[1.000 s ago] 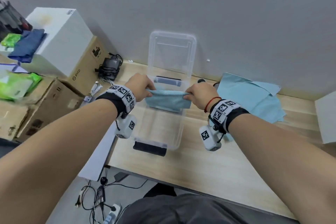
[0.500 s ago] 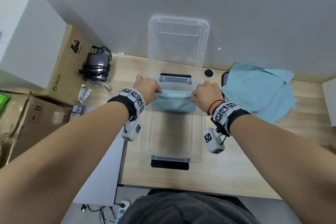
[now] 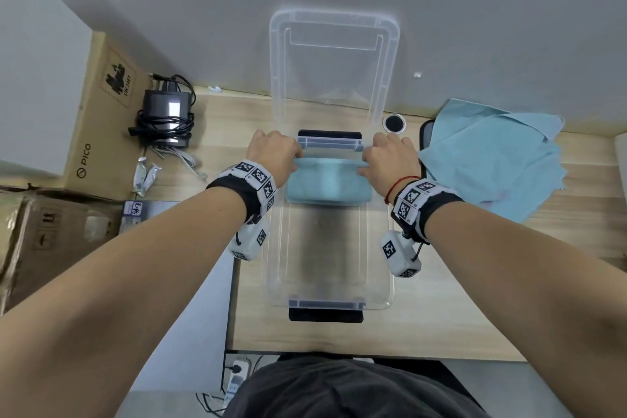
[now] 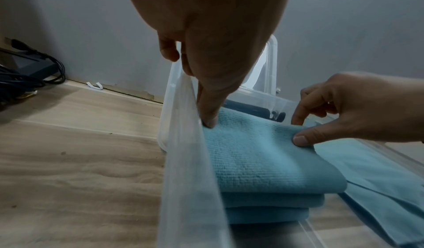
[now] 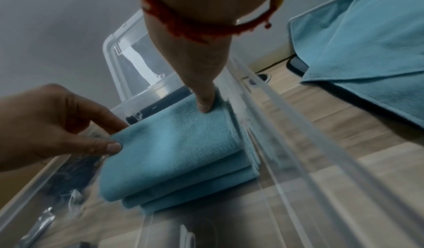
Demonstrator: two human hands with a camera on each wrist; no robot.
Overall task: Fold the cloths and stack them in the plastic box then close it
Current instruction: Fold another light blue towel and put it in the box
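Folded cloth lowered into the plastic box

Both hands, the left hand (image 3: 274,154) and the right hand (image 3: 390,159), pinch the ends of the folded cloth (image 3: 327,187); it now sits lower than before, at the far end of the plastic box (image 3: 390,295) on the desk (image 3: 441,316). Right of the grip lie loose cloths (image 3: 492,153).

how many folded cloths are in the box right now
3, stacked at the far end of the plastic box: top folded cloth, middle, bottom. More could be hidden underneath.
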